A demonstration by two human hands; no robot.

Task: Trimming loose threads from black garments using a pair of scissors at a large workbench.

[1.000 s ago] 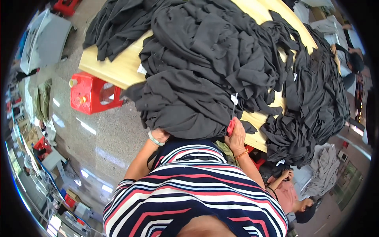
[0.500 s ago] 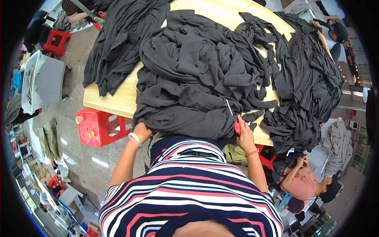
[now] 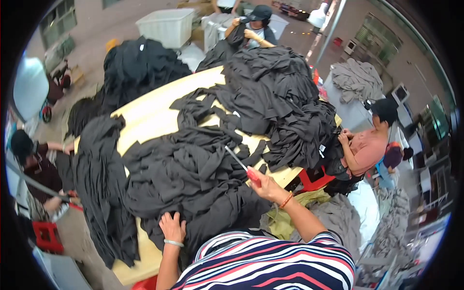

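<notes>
My left hand (image 3: 172, 227) lies flat, fingers spread, on the near edge of a big heap of black cloth (image 3: 188, 174) that covers a pale wooden table (image 3: 150, 116). My right hand (image 3: 265, 186) is raised over the table's near right edge and grips a red-handled tool (image 3: 241, 164) with a thin metal blade that points up and left over the cloth. A bracelet sits on each wrist.
More black cloth piles (image 3: 275, 96) lie across the table's far side. A person in a pink top (image 3: 362, 150) sits at the right, another in a dark cap (image 3: 256, 24) at the far end, a third (image 3: 34, 164) at the left. Red stools (image 3: 46, 236) and a white tub (image 3: 166, 26) stand around.
The view has tilted up from my own body to the whole table. My right hand has lifted off the table edge and holds the tool up; my left stays on the cloth.
</notes>
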